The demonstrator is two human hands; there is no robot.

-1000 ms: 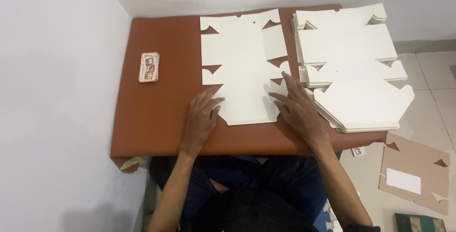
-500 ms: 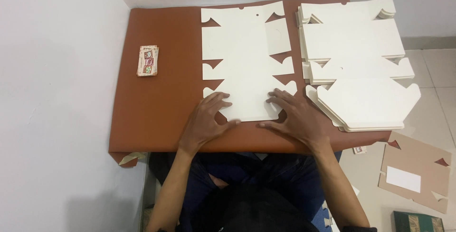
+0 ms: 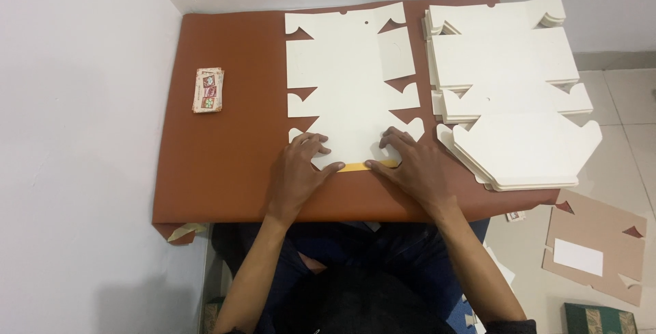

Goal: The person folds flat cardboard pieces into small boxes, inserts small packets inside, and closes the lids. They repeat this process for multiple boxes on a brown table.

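A white die-cut cardboard sheet [image 3: 348, 81] lies flat on the brown table [image 3: 225, 163]. Its near edge is folded up, and a yellow strip [image 3: 361, 166] shows along that fold. My left hand [image 3: 301, 170] presses flat on the left end of the fold, fingers spread. Pressing on the right end of the fold is my right hand [image 3: 413, 166], also flat. Neither hand grips anything.
A stack of white die-cut sheets [image 3: 512, 95] fills the table's right side. A small patterned packet [image 3: 208, 90] lies at the left. On the floor at the right lie a brown cardboard cut-out [image 3: 601, 248] and a green patterned box [image 3: 598, 319]. A white wall stands at the left.
The sheet's near flap has been folded over, exposing the yellow strip. Both hands slid inward along the near edge and press down on the fold.
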